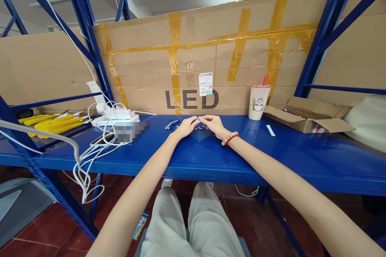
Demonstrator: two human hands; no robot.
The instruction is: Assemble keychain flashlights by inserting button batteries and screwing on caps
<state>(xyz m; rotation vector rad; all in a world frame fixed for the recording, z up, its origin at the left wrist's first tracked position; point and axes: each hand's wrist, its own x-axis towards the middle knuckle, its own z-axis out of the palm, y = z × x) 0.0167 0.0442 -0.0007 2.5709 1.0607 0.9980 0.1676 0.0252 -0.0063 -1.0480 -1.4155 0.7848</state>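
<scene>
Over the blue shelf top, my left hand [186, 127] and my right hand [213, 123] meet at the fingertips. Both are closed in a pinch around something small and shiny, too tiny to name. Just below the fingers lie several small dark metallic pieces [200, 127], partly hidden by the hands. To the left of my left hand rests a small silver-and-blue metal item [172, 125], its kind unclear. A beaded bracelet and a red band [230, 138] circle my right wrist.
A paper cup [257, 103] with a red straw stands right of my hands, near a white strip [270, 130] and an open cardboard box [310, 117]. Tangled white cables [104, 136] and yellow-handled tools [57, 124] lie left. A cardboard sheet [144, 76] walls the back.
</scene>
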